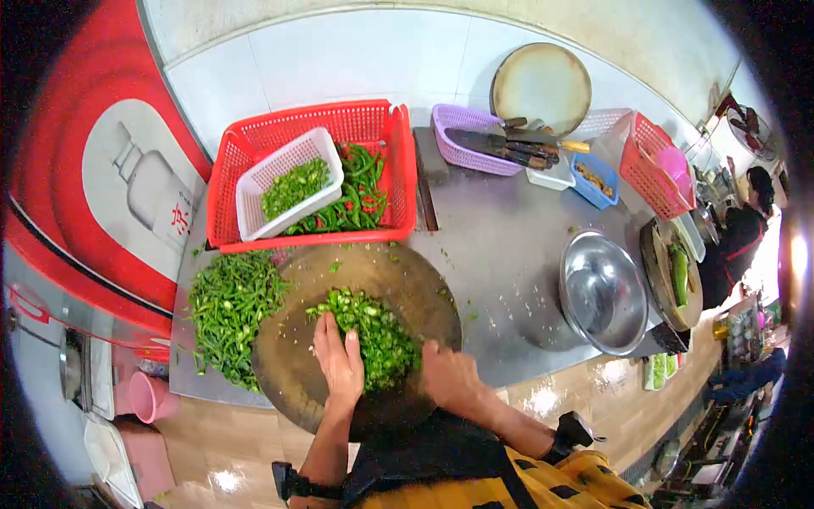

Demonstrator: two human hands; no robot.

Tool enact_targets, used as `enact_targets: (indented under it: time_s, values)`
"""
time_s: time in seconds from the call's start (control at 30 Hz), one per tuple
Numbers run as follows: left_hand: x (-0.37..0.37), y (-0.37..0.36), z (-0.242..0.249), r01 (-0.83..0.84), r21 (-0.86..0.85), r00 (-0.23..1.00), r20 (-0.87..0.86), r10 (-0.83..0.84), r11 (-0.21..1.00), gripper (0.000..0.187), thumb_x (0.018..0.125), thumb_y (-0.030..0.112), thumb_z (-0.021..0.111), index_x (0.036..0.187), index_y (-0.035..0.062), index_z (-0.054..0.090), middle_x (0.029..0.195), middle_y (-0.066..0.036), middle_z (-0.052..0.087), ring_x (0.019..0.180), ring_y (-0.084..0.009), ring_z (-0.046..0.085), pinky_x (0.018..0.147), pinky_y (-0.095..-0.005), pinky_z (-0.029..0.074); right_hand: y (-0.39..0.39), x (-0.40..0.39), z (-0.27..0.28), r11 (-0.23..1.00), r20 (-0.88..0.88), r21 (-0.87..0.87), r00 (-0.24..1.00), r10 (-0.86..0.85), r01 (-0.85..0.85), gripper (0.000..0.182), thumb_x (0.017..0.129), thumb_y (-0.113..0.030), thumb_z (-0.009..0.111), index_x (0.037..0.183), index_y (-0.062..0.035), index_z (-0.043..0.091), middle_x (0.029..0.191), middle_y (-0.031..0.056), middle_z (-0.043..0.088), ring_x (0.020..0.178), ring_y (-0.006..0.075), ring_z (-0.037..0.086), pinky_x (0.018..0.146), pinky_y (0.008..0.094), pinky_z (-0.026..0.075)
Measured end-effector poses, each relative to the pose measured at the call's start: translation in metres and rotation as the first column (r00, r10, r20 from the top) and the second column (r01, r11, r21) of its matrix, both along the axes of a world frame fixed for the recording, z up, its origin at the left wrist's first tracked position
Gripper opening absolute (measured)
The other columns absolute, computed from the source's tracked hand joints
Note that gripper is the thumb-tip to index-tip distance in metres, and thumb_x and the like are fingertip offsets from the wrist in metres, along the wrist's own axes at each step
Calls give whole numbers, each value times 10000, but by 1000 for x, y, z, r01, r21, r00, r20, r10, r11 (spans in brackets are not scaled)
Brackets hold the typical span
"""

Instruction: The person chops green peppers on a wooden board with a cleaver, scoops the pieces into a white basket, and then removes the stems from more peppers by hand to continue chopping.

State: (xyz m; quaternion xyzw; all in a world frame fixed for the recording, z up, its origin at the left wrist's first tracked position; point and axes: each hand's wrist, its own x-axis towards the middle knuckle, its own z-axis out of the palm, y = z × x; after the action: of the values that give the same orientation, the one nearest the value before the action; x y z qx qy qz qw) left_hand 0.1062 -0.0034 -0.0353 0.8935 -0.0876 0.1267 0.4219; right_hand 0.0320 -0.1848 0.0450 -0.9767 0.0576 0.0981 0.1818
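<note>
A pile of chopped green peppers (pixel 373 335) lies on a round wooden chopping board (pixel 297 288). My left hand (pixel 339 360) rests against the pile's left side, fingers stretched out and thumb apart. At the right edge of the pile, my right hand (pixel 454 382) is closed in a fist; what it grips is hidden, and the board below it is dark. More cut green peppers (pixel 229 310) are heaped on the steel counter, left of the board. Behind the board, a red basket (pixel 314 242) holds whole peppers (pixel 360 182) and a white basket (pixel 254 204) of chopped pieces.
A steel bowl (pixel 602 293) stands at the counter's right. Behind are a purple basket (pixel 483 161) with knives, a blue basket (pixel 598 193) and an upright round board (pixel 543 89). Far right, another board (pixel 657 280) bears a green vegetable (pixel 679 276). A person (pixel 738 237) stands beyond.
</note>
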Motion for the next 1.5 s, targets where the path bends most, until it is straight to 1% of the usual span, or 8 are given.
enact_targets:
  time_s: [0.07, 0.43, 0.5, 0.7, 1.03, 1.2, 1.3, 1.5]
  values:
    - [6, 2, 10, -28, 26, 999, 22, 28, 999, 524, 959, 325, 402, 1319, -55, 385, 1345, -252, 380, 1222, -405, 366, 1025, -487, 251, -4, 1, -3, 988, 67, -32, 986, 154, -152, 138, 819, -107, 460, 894, 5, 489, 716, 214, 647, 640, 396, 655, 562, 492, 530]
    - [231, 56, 58, -85, 350, 969, 246, -4, 933, 281, 870, 220, 574, 1069, 25, 617, 1029, -168, 619, 1014, -373, 533, 905, -436, 402, -79, -6, 9, 928, -134, 336, 984, -120, 159, 260, 883, -256, 507, 967, -11, 479, 732, 245, 613, 699, 456, 601, 599, 529, 484]
    - [287, 59, 37, -123, 534, 972, 234, -7, 837, 404, 821, 236, 630, 1178, 56, 570, 1155, -168, 583, 1102, -374, 503, 961, -438, 383, -81, -13, 25, 750, -162, 578, 946, -281, 322, 245, 895, -227, 512, 888, 17, 498, 635, 196, 569, 556, 282, 585, 539, 407, 448]
    - [368, 30, -17, 9, 713, 999, 31, -44, 701, 519, 716, 216, 721, 1193, 126, 539, 1209, -131, 541, 1129, -332, 488, 921, -484, 390, -76, -36, 14, 624, -264, 605, 864, -428, 494, 247, 907, -234, 520, 917, 12, 529, 619, 90, 538, 534, 152, 525, 508, 347, 428]
    - [391, 18, -25, 162, 828, 972, -39, -232, 537, 326, 713, 75, 673, 1030, 53, 599, 1028, -165, 575, 994, -371, 554, 845, -459, 453, -67, -35, 35, 268, -356, 788, 766, -536, 554, 255, 917, -239, 523, 845, 6, 518, 597, 9, 487, 500, 89, 498, 457, 261, 403]
    - [396, 20, -21, 145, 795, 989, -135, -61, 588, 298, 721, 47, 661, 1015, 28, 615, 1052, -183, 576, 977, -370, 572, 844, -448, 469, -78, -53, 30, 282, -295, 783, 731, -615, 554, 246, 909, -231, 533, 834, 3, 522, 599, 11, 488, 494, 87, 495, 447, 260, 407]
    - [401, 45, -26, 40, 773, 883, 269, -383, 634, 214, 706, 23, 657, 914, 24, 609, 988, -179, 579, 945, -360, 572, 782, -436, 477, -92, -65, 29, 300, -333, 689, 657, -677, 659, 231, 904, -220, 531, 832, -1, 522, 595, 12, 487, 485, 89, 485, 440, 263, 408]
    - [307, -10, 99, 129, 827, 830, 212, -516, 548, 56, 685, 23, 595, 714, 8, 550, 797, -157, 516, 791, -353, 540, 655, -447, 433, -125, -91, 26, 390, -326, 465, 563, -759, 795, 222, 886, -228, 548, 913, -7, 542, 606, 108, 562, 524, 220, 580, 493, 397, 482]
